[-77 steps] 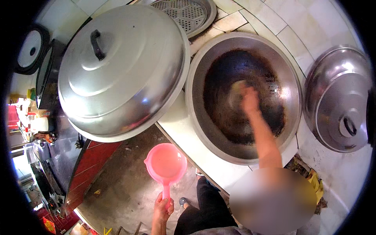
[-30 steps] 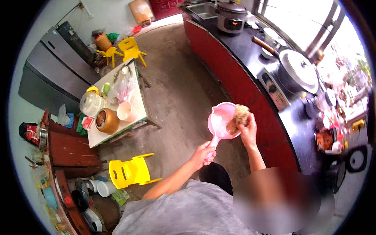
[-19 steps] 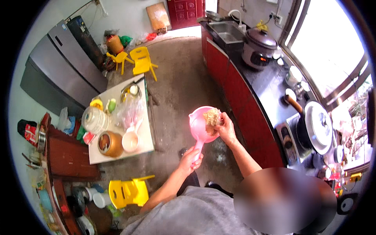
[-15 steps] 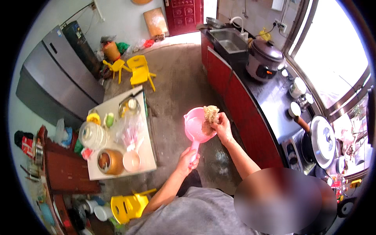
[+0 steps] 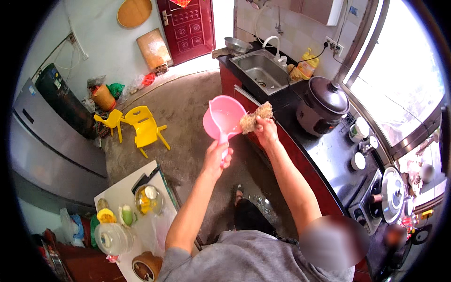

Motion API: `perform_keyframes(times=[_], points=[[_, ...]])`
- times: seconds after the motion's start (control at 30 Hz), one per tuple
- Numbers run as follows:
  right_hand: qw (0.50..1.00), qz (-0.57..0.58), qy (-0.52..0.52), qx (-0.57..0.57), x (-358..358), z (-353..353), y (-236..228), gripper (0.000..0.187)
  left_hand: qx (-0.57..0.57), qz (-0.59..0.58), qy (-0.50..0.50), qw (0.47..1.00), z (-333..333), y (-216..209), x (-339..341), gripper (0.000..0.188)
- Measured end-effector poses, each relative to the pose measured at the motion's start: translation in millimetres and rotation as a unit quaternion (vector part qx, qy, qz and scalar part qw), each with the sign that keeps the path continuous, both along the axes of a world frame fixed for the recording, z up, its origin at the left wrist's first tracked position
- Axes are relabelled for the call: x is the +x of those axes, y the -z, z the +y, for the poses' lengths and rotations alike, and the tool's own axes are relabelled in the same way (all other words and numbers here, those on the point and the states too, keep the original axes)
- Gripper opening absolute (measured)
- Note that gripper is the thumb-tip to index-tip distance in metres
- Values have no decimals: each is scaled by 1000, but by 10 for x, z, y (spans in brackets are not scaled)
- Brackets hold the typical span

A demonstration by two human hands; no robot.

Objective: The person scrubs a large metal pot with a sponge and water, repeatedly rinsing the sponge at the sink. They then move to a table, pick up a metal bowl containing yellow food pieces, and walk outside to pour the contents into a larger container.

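My left hand [image 5: 219, 159] is closed round the handle of a pink plastic water ladle [image 5: 212, 117], held out in front of me. A little clear water seems to lie in its bowl. In my right hand [image 5: 267, 129] I grip a tan, fibrous loofah scrubber [image 5: 257, 117], whose lower left end is at the ladle's right rim; whether they touch I cannot tell. Both are above the floor beside the red counter front.
Ahead right, a steel sink [image 5: 263, 73] is set into the black counter, with a large electric cooker [image 5: 324, 105] nearby. A gas stove [image 5: 369, 207] is farther right. On my left stands a table [image 5: 115, 188] with food and containers; yellow chairs [image 5: 143, 124] stand beyond. The floor [image 5: 263, 199] looks wet.
I have moved forward toward the sink, and the table has slipped back to the lower left. The loofah has swung from over the ladle's bowl to its right rim.
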State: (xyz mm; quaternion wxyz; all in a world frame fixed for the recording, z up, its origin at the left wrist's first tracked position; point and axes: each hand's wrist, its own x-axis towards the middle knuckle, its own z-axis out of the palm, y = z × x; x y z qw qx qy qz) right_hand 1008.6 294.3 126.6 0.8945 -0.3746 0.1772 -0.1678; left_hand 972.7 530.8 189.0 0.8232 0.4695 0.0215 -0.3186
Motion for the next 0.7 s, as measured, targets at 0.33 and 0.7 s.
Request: perform_keyframes(times=[0.33,0.7], points=[[992,-15,119,39,1931,-1351,8,23,160,-143,103,971,-1545,-139,2558,21],[945,170,266,-82,3066,-2454,103,27,369,-488,194,766,-2995,620,4710,46]])
